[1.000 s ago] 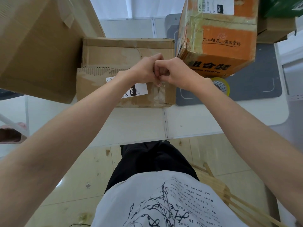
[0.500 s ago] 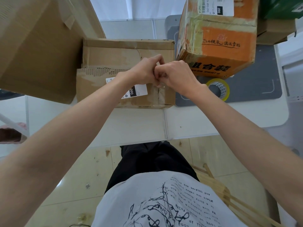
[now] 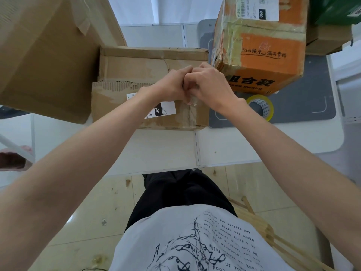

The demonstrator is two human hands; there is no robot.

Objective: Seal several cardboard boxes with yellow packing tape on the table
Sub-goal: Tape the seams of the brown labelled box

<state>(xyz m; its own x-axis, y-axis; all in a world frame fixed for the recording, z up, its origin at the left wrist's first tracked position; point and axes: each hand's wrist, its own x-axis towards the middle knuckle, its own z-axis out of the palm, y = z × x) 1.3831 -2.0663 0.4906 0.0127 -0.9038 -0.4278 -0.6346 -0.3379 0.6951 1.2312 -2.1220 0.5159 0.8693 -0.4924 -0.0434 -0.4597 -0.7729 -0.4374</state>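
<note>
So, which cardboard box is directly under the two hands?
The flat brown box with the torn flap, between the large plain box and the orange one.

Plain brown box (image 3: 148,75) with a white label (image 3: 166,110) bearing a black patch. Orange box (image 3: 269,61) printed with black characters, banded in yellowish tape. Yellow tape roll (image 3: 260,106), core patterned with dark triangles. Grey mat (image 3: 304,98). White table (image 3: 160,151). White shirt (image 3: 195,241), black scribbles and lettering.

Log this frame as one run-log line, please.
hands: left hand and right hand pressed together, fingers curled | over: brown box | tape roll: on mat
</note>
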